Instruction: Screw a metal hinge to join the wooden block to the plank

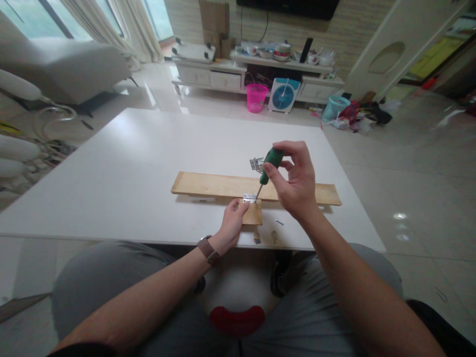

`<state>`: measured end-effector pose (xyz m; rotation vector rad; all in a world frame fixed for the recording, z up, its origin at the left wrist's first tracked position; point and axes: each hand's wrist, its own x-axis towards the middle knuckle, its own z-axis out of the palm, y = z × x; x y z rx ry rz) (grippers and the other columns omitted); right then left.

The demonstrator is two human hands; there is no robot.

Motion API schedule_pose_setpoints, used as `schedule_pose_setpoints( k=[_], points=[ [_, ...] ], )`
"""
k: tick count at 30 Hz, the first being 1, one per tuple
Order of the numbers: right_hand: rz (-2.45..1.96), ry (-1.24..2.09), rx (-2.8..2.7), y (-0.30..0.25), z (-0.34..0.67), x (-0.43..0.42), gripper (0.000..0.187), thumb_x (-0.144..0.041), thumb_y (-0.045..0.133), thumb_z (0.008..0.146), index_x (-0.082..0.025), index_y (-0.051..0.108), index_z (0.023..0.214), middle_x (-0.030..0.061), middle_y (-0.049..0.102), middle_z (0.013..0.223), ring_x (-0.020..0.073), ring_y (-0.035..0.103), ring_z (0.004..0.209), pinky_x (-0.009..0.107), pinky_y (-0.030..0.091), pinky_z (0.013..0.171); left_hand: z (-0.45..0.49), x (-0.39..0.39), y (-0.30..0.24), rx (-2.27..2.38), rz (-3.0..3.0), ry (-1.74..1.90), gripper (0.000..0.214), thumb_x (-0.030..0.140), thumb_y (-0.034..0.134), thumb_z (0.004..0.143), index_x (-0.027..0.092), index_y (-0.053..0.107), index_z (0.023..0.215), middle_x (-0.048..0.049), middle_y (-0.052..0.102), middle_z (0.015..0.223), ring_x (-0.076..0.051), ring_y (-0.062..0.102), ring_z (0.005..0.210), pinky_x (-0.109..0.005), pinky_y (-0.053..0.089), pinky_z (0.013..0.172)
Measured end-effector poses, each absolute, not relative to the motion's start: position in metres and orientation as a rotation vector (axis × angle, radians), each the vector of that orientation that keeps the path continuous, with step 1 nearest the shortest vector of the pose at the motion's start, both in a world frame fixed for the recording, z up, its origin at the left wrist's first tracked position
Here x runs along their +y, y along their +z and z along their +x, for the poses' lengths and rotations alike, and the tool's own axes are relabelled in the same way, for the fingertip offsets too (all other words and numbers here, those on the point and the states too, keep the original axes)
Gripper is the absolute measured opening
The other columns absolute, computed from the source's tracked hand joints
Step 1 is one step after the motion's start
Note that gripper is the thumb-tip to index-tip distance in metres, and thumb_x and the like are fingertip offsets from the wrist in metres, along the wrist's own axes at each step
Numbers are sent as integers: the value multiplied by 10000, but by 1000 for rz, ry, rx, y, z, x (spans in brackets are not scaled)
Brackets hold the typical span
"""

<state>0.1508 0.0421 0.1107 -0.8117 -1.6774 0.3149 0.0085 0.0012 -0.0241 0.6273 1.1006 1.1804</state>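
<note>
My right hand (295,181) is closed around the green handle of a screwdriver (273,158), which leans with its tip down at the right end of a metal hinge (248,198). The hinge lies where a small square wooden block (253,215) meets a long wooden board (215,184). My left hand (235,218) grips the small block by its left side, thumb on top near the hinge. Behind the board, partly hidden by the screwdriver, sit more metal hinges (256,164). A loose screw (279,222) lies to the right of the block.
Two small stickers or charms, one a yellow figure (257,238), lie by the near edge of the white table (148,148). Beyond the table stand a pink basket (256,96), a blue fan (284,95) and a low cabinet (226,79). A grey sofa (82,67) is at the left.
</note>
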Motion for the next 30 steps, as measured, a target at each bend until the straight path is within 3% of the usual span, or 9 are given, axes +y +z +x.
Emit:
schedule_pose_setpoints(
  k=[3,8,15,21,27,30],
  points=[
    [-826,300,-1669,112,151,41,320,-306,705,928,-348,616,1232,23,598,1150,203,627,1024,341,604,768,9,1,-23,1090,613,1173,375,441,818,713,178,636,908,-52,728,919,-186,647,795,-307,508,745],
    [-791,402,-1716,113,151,40,327,-283,526,1012,-325,582,1332,47,625,1298,231,642,1160,379,619,847,10,1,-24,1081,619,1197,381,442,826,711,171,642,905,-56,734,920,-196,661,815,-306,516,744],
    [-826,295,-1664,112,151,41,336,-261,714,903,-335,619,1216,19,609,1155,194,630,1013,341,598,777,9,2,-25,1098,620,1193,380,456,838,699,178,645,874,-38,721,868,-181,647,773,-295,503,723],
    [-779,427,-1711,112,151,40,341,-253,546,1000,-325,569,1333,38,637,1280,212,647,1143,368,607,850,9,1,-24,1083,625,1188,380,450,832,716,175,644,899,-52,733,904,-195,660,804,-304,512,735],
    [-807,276,-1697,114,151,40,336,-274,713,916,-352,643,1235,16,626,1141,198,618,1031,339,599,776,9,1,-23,1097,622,1184,369,452,824,716,180,640,885,-46,718,896,-190,650,794,-306,498,742],
    [-812,318,-1709,114,151,39,316,-296,640,961,-339,630,1274,37,637,1212,222,629,1097,366,611,805,9,1,-23,1094,626,1181,378,460,825,712,183,634,883,-51,719,904,-202,655,811,-315,498,752]
  ],
)
